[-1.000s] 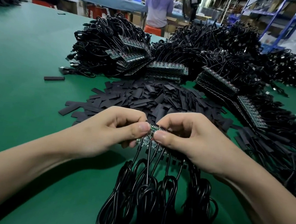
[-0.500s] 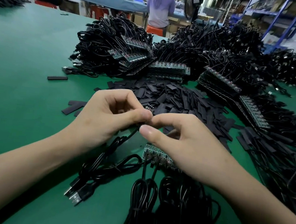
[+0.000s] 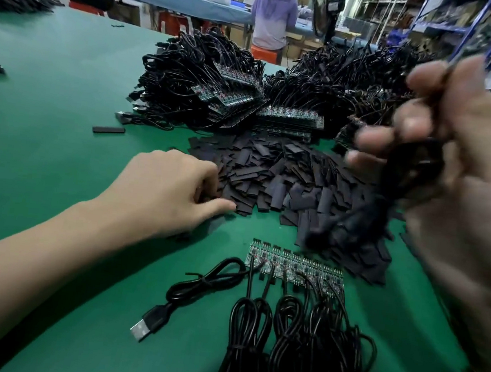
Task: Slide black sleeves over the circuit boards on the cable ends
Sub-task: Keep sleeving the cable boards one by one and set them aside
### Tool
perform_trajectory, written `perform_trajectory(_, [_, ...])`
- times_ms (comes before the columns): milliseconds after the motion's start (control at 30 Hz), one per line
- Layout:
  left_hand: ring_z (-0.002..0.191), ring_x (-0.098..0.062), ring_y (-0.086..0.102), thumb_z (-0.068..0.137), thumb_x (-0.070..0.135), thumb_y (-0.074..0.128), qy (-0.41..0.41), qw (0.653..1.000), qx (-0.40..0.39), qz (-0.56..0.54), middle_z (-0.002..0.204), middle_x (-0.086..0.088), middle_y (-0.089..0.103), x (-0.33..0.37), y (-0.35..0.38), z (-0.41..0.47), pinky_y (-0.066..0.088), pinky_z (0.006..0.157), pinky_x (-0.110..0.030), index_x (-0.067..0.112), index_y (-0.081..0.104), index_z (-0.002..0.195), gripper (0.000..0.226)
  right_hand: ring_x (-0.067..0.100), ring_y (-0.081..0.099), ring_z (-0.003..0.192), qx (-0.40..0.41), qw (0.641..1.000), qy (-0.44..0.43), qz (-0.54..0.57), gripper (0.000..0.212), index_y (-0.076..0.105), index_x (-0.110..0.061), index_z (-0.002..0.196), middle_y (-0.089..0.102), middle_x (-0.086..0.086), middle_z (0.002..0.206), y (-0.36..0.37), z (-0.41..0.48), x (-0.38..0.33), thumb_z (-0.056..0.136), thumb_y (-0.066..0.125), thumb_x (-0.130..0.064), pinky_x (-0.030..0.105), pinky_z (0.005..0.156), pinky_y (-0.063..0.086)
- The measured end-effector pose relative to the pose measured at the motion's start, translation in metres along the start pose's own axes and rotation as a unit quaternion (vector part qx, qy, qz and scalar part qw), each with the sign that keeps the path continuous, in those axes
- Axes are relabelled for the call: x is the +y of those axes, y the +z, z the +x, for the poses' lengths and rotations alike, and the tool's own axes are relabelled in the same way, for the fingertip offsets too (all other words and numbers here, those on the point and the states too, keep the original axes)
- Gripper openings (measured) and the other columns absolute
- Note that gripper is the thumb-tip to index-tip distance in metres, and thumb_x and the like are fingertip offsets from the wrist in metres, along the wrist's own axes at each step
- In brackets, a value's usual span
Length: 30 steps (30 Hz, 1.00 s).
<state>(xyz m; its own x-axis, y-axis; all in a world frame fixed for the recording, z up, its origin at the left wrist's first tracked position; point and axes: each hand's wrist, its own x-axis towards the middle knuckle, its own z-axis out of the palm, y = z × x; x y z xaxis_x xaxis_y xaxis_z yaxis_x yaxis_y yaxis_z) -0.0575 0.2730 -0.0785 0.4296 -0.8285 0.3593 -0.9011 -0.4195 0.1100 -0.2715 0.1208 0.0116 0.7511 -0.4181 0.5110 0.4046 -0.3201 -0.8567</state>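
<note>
Black sleeves [image 3: 284, 183] lie flat, matte; right hand [image 3: 471, 155] grips coiled cable [image 3: 412, 170].

Bare hands, bare forearms.
The left hand [image 3: 174, 190] and right hand [image 3: 467, 166] are uncovered to the frame edge; the right appears blurred.

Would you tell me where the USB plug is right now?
In the head view, the USB plug lies on the green mat, lower centre, left of the coiled cables and nearer the camera than the left hand.
</note>
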Motion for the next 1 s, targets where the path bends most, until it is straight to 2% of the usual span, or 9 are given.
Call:
perform_trajectory(67, [0.071,-0.015,0.059,0.075,0.087,0.045,-0.014,0.999,-0.023,0.038,0.071,0.013,0.059,0.001,-0.002,0.0,0.045,0.057,-0.027,0.031,0.054,0.079,0.057,0.009,0.062,0.051,0.002,0.998,0.032,-0.051,0.033,0.076,-0.036,0.085,0.06,-0.014,0.066,-0.015,-0.002,-0.004,0.083,0.064,-0.066,0.026,0.05,0.052])
perform_trajectory(133, [0.074,-0.015,0.062,0.075,0.084,0.053,-0.034,0.998,-0.036,0.042,0.074,0.012,0.062,0.003,-0.003,0.001,0.047,0.059,-0.027,0.032,0.057,0.08,0.053,0.012,0.053,0.039,-0.02,0.991,0.089,-0.1,0.03,0.078,-0.025,0.09,0.054,-0.009,0.061,-0.021,-0.013,-0.001,0.091,0.064,-0.051,0.021,0.04,0.042])
perform_trajectory(300, [0.075,-0.011,0.06,0.081,0.065,0.069,-0.031,0.997,-0.055,0.049,0.074,0.02,0.065,0.007,-0.01,0.0,0.042,0.057,-0.023,0.037,0.07,0.091,0.03,0.017,0.058,0.041,-0.126,0.915,0.248,-0.293,0.028,0.077,-0.036,0.092,0.06,0.005,0.055,-0.014,-0.038,0.023,0.088,0.058,-0.056,0.023,0.047,0.045])
perform_trajectory(467, [0.077,-0.01,0.063,0.082,0.053,0.07,-0.018,0.996,-0.075,0.048,0.076,0.024,0.065,0.006,-0.016,0.0,0.047,0.06,-0.023,0.043,0.072,0.096,0.017,0.007,0.055,0.038,-0.079,0.901,0.238,-0.353,0.031,0.076,-0.033,0.082,0.062,0.005,0.048,-0.008,-0.047,0.041,0.091,0.052,-0.05,0.013,0.053,0.04])
perform_trajectory(667, [0.087,-0.019,0.065,0.086,0.038,0.059,0.001,0.997,0.02,0.079,0.097,0.015,0.07,0.005,-0.011,-0.001,0.047,0.062,-0.028,0.04,0.071,0.1,0.019,0.004,0.043,0.042,-0.029,0.908,0.211,-0.362,0.031,0.077,-0.03,0.079,0.052,-0.008,0.045,-0.004,-0.049,0.052,0.088,0.056,-0.05,0.025,0.051,0.036])
perform_trajectory(733, [0.088,-0.014,0.066,0.09,0.034,0.062,0.016,0.999,0.044,0.002,0.096,0.017,0.071,0.009,-0.009,-0.002,0.051,0.066,-0.029,0.039,0.073,0.099,0.015,0.004,0.039,0.046,-0.02,0.914,0.199,-0.353,0.03,0.077,-0.023,0.081,0.045,-0.009,0.048,-0.003,-0.05,0.056,0.089,0.061,-0.047,0.026,0.052,0.033])
perform_trajectory(800, [0.075,-0.001,0.065,0.092,0.027,0.068,0.015,0.984,0.021,-0.179,0.082,0.018,0.073,0.018,-0.006,-0.003,0.05,0.064,-0.019,0.036,0.076,0.095,0.013,0.007,0.037,0.052,-0.016,0.92,0.185,-0.344,0.036,0.074,-0.012,0.084,0.04,-0.006,0.057,-0.004,-0.051,0.061,0.088,0.066,-0.047,0.031,0.055,0.032])
perform_trajectory(900, [0.067,-0.004,0.07,0.096,0.017,0.069,-0.008,0.906,-0.056,-0.419,0.076,0.012,0.076,0.037,-0.002,-0.009,0.051,0.061,-0.015,0.03,0.077,0.098,0.016,0.009,0.034,0.054,-0.014,0.936,0.182,-0.302,0.043,0.072,-0.009,0.086,0.037,-0.006,0.061,-0.003,-0.053,0.064,0.085,0.068,-0.052,0.03,0.055,0.028])
perform_trajectory(1000, [0.068,-0.008,0.073,0.096,0.009,0.067,-0.01,0.86,-0.073,-0.504,0.08,0.007,0.077,0.052,0.006,-0.016,0.055,0.063,-0.023,0.023,0.077,0.101,0.018,0.011,0.032,0.053,-0.026,0.947,0.19,-0.259,0.052,0.072,-0.01,0.089,0.036,-0.005,0.061,-0.003,-0.053,0.064,0.083,0.069,-0.061,0.031,0.053,0.025])
